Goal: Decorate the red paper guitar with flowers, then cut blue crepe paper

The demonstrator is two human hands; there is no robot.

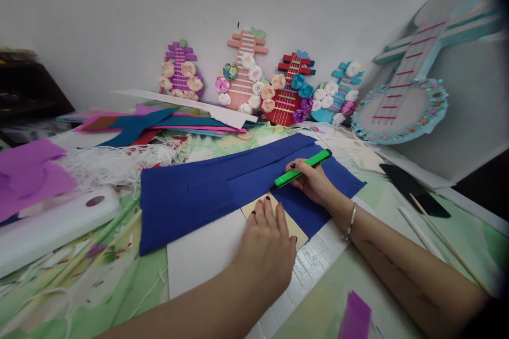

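Observation:
A length of dark blue paper or cloth [183,206] lies across a white board [202,251]. On its near edge rests a small pale yellow piece of card [301,234]. My left hand [268,238] presses that card flat, fingers stretched out over it and partly covering it. In my right hand [312,180] is a green marker [304,167], held slanted between thumb and fingers. The marker's dark tip meets the blue sheet or the card's far corner; which of the two I cannot tell.
Several decorated guitar shapes, one a red guitar [287,95], lean against the wall. Left are white string [115,161], purple paper [34,175] and a long white plastic piece [51,233]. Thin sticks [441,243] and a black sheet [415,190] lie right. A purple scrap [355,315] is near.

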